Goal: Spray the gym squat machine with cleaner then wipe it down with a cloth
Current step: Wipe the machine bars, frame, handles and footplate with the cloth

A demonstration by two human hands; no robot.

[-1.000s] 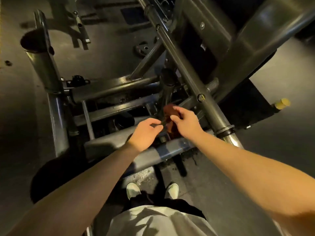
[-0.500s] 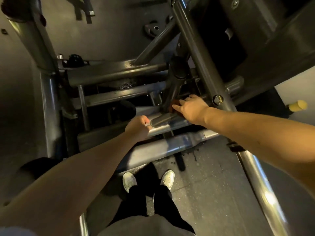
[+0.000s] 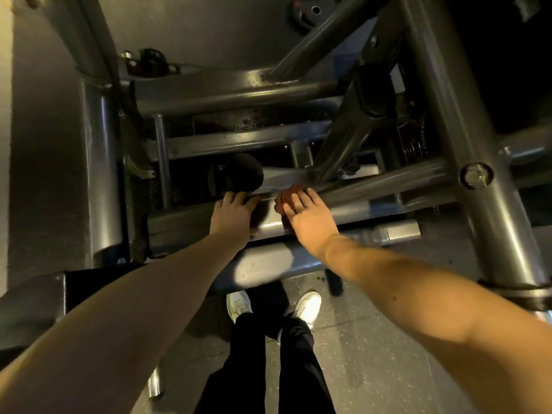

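The squat machine's grey steel frame fills the view. Its low crossbar (image 3: 373,209) runs in front of me from left to right. A dark red cloth (image 3: 285,198) lies on that bar, and my right hand (image 3: 309,221) presses flat on it with fingers fairly straight. My left hand (image 3: 234,216) sits just left of it, fingers curled over the bar's far edge beside a black round pad (image 3: 240,174). No spray bottle is in view.
A thick slanted post (image 3: 466,138) with a large bolt (image 3: 476,175) crosses on the right. A wide tube (image 3: 98,174) stands on the left. Several crossbars lie beyond my hands. My white shoes (image 3: 239,303) stand on the speckled floor below. A weight plate (image 3: 307,10) lies at the top.
I have leaned in closer and lower. My right hand brought the cloth down from the upright tube and leftward onto the crossbar. My left hand moved onto the bar's edge.
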